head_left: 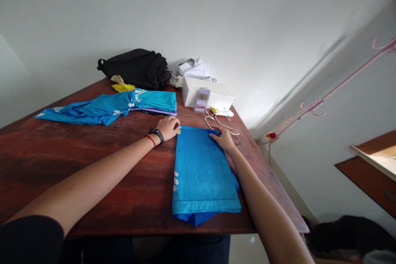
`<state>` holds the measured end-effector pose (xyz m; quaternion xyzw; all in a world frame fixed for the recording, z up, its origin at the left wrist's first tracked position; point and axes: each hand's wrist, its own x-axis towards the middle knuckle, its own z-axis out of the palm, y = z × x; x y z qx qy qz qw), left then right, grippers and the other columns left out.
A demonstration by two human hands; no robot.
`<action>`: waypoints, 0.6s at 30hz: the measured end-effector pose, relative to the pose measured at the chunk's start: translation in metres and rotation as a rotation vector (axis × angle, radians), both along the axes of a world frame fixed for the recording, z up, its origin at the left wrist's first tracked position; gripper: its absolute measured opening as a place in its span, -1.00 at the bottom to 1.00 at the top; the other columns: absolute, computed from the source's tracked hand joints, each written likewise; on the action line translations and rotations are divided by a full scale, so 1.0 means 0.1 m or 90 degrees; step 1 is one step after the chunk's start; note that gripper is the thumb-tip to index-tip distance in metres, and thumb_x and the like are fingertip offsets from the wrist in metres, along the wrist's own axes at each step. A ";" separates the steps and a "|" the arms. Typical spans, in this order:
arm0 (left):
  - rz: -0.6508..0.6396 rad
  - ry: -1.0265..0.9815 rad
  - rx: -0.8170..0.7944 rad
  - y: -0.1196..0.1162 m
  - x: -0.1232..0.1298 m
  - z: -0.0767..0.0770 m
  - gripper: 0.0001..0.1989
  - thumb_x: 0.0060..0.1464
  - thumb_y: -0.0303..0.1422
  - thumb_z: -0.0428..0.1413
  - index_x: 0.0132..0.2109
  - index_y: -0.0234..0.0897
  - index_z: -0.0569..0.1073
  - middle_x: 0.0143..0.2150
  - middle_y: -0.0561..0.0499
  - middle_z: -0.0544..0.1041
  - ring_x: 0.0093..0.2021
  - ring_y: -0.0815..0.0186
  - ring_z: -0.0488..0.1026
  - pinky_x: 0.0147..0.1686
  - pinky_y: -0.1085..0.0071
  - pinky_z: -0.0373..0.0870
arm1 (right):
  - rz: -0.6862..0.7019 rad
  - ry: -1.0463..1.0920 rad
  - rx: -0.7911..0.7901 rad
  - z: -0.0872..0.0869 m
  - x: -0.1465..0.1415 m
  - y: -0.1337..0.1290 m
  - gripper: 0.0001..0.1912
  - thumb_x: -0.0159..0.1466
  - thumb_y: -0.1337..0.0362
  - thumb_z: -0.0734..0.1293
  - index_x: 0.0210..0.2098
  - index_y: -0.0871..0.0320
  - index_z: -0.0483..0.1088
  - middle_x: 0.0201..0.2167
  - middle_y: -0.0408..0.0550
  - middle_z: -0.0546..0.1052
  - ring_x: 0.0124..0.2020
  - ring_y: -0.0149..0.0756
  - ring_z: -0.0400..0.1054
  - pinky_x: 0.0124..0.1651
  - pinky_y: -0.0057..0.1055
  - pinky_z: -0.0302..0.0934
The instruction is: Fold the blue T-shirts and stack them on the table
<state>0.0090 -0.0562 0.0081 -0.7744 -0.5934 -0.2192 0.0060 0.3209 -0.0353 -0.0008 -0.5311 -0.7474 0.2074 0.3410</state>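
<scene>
A blue garment (202,165), folded into a long rectangle, lies on the dark red-brown table (130,177), its hem near the front edge. My left hand (168,128) pinches the far left corner of this cloth, a band and a red string on its wrist. At the far right corner, my right hand (223,138) has the fabric between thumb and fingers. Farther back on the left, another blue garment (105,105) with white prints lies loosely, partly over a folded stack (157,111) with purple and dark layers.
Along the wall are a black bag (133,66), a yellow item (123,87), a white box (210,90) and a white bag (196,67). A white cable (224,126) lies just beyond my right hand. A pink rack (340,76) stands right of the table.
</scene>
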 end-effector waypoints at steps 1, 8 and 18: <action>-0.001 0.000 0.002 0.00 0.00 0.00 -0.82 0.25 -0.24 0.09 -0.09 -0.19 0.51 0.03 -0.07 0.53 0.06 0.07 0.44 0.00 0.20 0.35 | 0.008 0.003 0.010 0.01 -0.01 -0.02 -0.49 0.16 0.17 0.42 0.09 0.16 0.49 -0.15 0.05 0.63 -0.16 -0.07 0.48 -0.03 -0.13 0.34; -0.005 -0.004 0.010 0.00 -0.01 -0.02 -0.83 0.24 -0.26 0.11 -0.09 -0.20 0.51 0.02 -0.07 0.53 0.05 0.08 0.44 0.00 0.20 0.36 | 0.042 0.051 0.089 0.03 -0.05 -0.08 -0.61 0.16 0.28 0.35 -0.01 0.12 0.52 -0.11 0.02 0.59 -0.14 -0.14 0.46 -0.06 -0.19 0.34; -0.011 -0.005 0.015 0.01 -0.01 -0.03 -0.83 0.25 -0.26 0.12 -0.09 -0.21 0.52 0.01 -0.08 0.54 0.05 0.05 0.45 0.00 0.17 0.36 | 0.017 0.102 0.152 0.09 -0.07 -0.13 -0.60 0.13 0.38 0.26 -0.07 0.10 0.53 -0.08 0.01 0.51 -0.19 -0.20 0.43 -0.23 -0.33 0.30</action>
